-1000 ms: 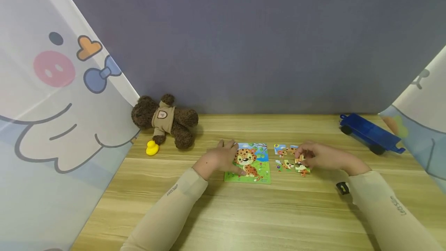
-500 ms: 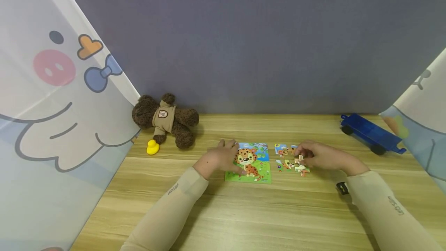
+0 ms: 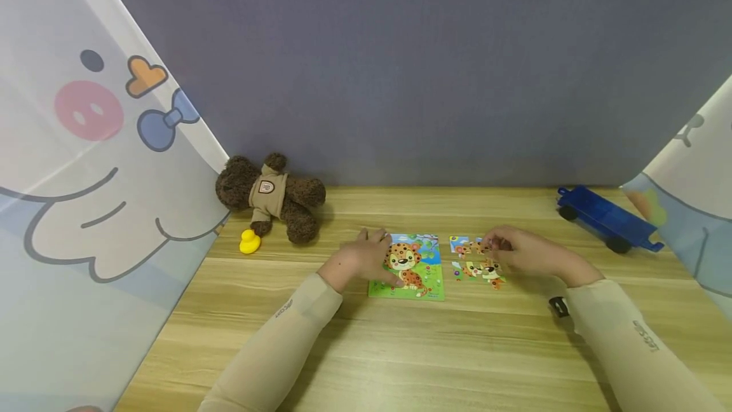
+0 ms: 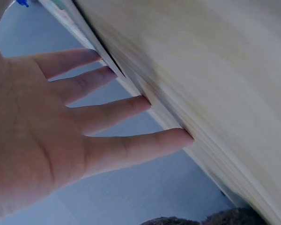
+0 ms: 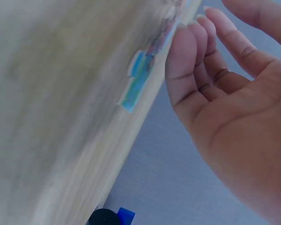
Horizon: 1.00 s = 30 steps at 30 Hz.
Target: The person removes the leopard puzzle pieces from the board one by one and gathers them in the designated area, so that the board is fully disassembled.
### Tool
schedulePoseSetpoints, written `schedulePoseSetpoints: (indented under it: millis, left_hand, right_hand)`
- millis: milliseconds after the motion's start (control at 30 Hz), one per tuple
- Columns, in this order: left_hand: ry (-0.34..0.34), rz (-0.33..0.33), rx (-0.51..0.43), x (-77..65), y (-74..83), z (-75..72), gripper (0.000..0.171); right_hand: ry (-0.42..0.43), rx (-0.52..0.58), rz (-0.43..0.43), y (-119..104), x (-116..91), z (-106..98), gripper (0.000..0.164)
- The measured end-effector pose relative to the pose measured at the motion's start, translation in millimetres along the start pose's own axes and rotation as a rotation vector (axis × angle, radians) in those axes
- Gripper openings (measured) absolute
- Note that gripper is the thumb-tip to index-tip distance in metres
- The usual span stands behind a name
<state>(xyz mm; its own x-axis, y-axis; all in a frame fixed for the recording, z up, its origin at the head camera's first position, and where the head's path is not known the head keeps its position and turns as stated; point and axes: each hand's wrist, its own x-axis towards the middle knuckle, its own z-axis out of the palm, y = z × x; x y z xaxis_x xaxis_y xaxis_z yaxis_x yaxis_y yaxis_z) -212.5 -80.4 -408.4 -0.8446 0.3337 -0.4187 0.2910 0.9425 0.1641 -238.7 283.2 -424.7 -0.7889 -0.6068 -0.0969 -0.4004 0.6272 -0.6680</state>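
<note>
My left hand (image 3: pixel 361 260) lies over the left side of a square leopard picture board (image 3: pixel 430 275). Its fingers stretch straight to the tabletop in the left wrist view. Beside the board on the right are several jigsaw pieces (image 3: pixel 473 270) of a similar leopard picture, in an upper and a lower group with a gap between. My right hand (image 3: pixel 521 254) is at their right edge and hides part of the upper right piece. In the right wrist view its fingers (image 5: pixel 180 61) bend loosely next to a blue-green jigsaw piece (image 5: pixel 139 79), thumb apart, with nothing visibly held.
A brown teddy bear (image 3: pixel 271 192) lies at the back left, with a yellow rubber duck (image 3: pixel 250 242) in front of it. At the back right stands a blue toy wagon (image 3: pixel 609 218). A small black object (image 3: pixel 558 306) is near the right sleeve. A grey wall closes the back.
The lower right jigsaw piece has shifted left against its neighbour. My right hand has come off it and moved slightly up toward the upper right piece. My left hand has stayed put.
</note>
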Motion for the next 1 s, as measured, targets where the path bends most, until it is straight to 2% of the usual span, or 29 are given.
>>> schedulePoseSetpoints:
  millis: [100, 233, 367, 467, 633, 833, 1000]
  left_hand:
    - [-0.016, -0.003, -0.020, 0.6, 0.3, -2.6, 0.117]
    - [-0.033, -0.005, -0.063, 2.5, 0.7, -5.9, 0.118]
    - [0.005, 0.012, -0.105, 4.8, 0.9, -7.0, 0.114]
    - [0.045, 0.049, -0.121, 6.1, 2.5, -6.0, 0.108]
    - [0.070, 0.096, -0.095, 6.7, 9.2, 0.3, 0.106]
    - [0.078, 0.062, -0.031, 4.9, 17.4, 7.1, 0.108]
    - [0.048, 0.038, 0.014, 5.6, 19.2, 9.5, 0.113]
  right_hand:
    - [0.047, -0.044, -0.008, -6.8, 3.7, -1.5, 0.020]
    - [0.051, -0.033, -0.006, -20.6, 11.5, -2.2, 0.024]
    - [0.036, -0.006, -0.016, -36.7, 21.1, -1.4, 0.029]
    - [0.034, -0.006, -0.033, -47.0, 29.0, 0.2, 0.031]
    - [0.015, 0.048, -0.043, -60.3, 45.2, 7.0, 0.039]
    - [-0.032, 0.066, -0.062, -68.3, 64.3, 23.0, 0.041]
    - [-0.082, 0.053, -0.059, -71.1, 73.3, 34.9, 0.039]
